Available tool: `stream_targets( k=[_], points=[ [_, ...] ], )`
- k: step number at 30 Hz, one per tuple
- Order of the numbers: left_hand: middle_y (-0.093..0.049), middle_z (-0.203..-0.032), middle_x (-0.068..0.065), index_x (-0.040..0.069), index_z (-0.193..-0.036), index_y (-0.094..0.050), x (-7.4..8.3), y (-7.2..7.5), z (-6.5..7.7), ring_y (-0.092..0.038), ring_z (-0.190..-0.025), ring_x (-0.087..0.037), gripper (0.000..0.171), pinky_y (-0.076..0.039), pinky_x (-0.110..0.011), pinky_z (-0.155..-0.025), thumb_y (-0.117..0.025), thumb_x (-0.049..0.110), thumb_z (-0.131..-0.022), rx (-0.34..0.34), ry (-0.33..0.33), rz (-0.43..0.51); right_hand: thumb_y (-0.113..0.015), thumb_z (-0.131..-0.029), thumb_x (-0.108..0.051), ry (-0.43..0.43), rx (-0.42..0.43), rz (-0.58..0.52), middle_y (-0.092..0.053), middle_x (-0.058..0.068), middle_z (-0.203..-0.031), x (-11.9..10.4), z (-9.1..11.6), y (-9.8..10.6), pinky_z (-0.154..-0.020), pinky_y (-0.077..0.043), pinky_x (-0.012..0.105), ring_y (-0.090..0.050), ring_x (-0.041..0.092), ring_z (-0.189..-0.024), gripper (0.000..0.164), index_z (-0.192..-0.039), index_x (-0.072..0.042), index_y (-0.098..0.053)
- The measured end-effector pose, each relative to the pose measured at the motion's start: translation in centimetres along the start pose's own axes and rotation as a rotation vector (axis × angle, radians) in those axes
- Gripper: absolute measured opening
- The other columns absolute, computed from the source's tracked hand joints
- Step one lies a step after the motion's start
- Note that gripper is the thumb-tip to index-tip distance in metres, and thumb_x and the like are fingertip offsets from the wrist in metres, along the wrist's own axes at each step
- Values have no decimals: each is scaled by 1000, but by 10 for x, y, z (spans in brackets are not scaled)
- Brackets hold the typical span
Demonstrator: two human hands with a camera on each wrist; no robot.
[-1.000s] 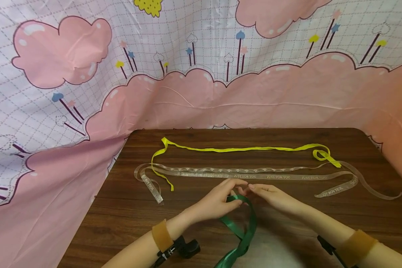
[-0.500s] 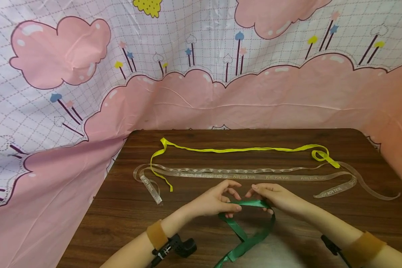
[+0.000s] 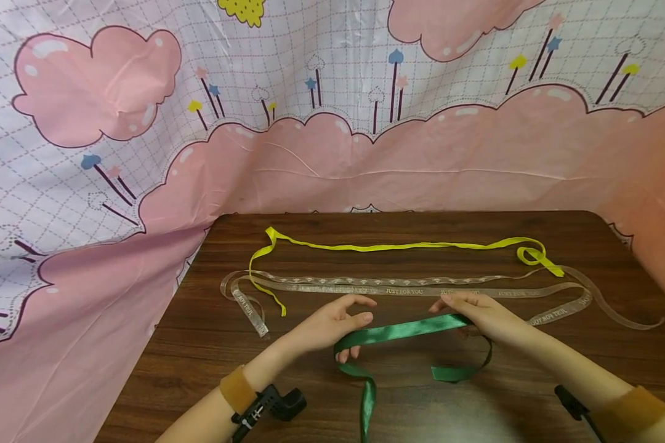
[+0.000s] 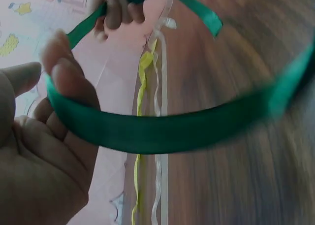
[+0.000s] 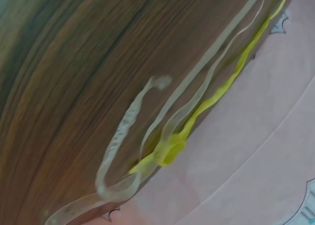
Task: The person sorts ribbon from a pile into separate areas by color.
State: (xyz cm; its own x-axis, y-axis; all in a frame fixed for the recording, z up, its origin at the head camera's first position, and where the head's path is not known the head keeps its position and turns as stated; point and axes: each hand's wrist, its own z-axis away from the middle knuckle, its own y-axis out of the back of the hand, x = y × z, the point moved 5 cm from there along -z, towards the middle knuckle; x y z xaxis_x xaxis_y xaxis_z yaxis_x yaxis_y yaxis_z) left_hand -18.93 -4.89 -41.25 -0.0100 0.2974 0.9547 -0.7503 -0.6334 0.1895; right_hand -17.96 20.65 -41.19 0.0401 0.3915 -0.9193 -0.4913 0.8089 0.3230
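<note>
A green satin ribbon [image 3: 404, 330] stretches above the table between the two hands. My left hand [image 3: 324, 323] holds it between its fingers, with the thumb apart from the index finger. The left wrist view shows the green ribbon [image 4: 162, 132] wrapping past the curled fingers and sagging away to the right. My right hand [image 3: 490, 317] grips the other stretch; a short cut end hangs below it, curving back to the left. From the left hand a longer tail drops past the frame's lower edge. The right wrist view shows neither hand nor green ribbon.
On the dark wooden table [image 3: 199, 381], a yellow ribbon [image 3: 399, 247] lies lengthwise at the back. Nearer lie two sheer whitish ribbons, one a printed ribbon [image 3: 404, 291] reading "JUST FOR YOU". A patterned pink and white curtain [image 3: 332, 160] stands behind the table.
My hands have moved apart, from nearly touching to well separated. The green ribbon's loop has opened into a stretched span, and its short end now hangs free from my right hand.
</note>
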Motion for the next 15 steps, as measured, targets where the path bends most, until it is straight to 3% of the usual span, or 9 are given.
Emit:
stream_targets(
  k=[3,6,9,15],
  points=[
    [-60,-55,-4,25,-132,-43,-4,12,6,-52,-38,-12,41,-48,-32,-45,-46,45,-96,53,4,-5,-33,-102,-35,13,22,6,-60,1,-110,4,4,9,-60,-51,33,-56,11,-72,47,-122,2,-55],
    [-58,-54,-4,24,-131,-45,-7,24,12,-52,-37,-11,41,-47,-32,-42,-45,45,-96,96,5,-8,-33,-102,-36,6,59,34,-57,9,-124,8,9,19,-64,-52,34,-59,8,-82,47,-123,1,-54],
    [-57,-52,-3,22,-131,-46,-8,34,18,-50,-36,-10,41,-46,-31,-41,-45,44,-96,132,14,-5,-33,-102,-39,-21,100,56,-44,24,-137,13,13,29,-70,-53,36,-58,2,-91,48,-123,-2,-55],
    [-51,-50,-2,18,-133,-45,-13,53,28,-45,-34,-10,47,-42,-26,-37,-46,46,-95,196,53,-22,-31,-102,-38,-23,150,88,-35,26,-142,23,23,49,-75,-54,35,-52,-11,-98,49,-124,-1,-55]
  ],
)
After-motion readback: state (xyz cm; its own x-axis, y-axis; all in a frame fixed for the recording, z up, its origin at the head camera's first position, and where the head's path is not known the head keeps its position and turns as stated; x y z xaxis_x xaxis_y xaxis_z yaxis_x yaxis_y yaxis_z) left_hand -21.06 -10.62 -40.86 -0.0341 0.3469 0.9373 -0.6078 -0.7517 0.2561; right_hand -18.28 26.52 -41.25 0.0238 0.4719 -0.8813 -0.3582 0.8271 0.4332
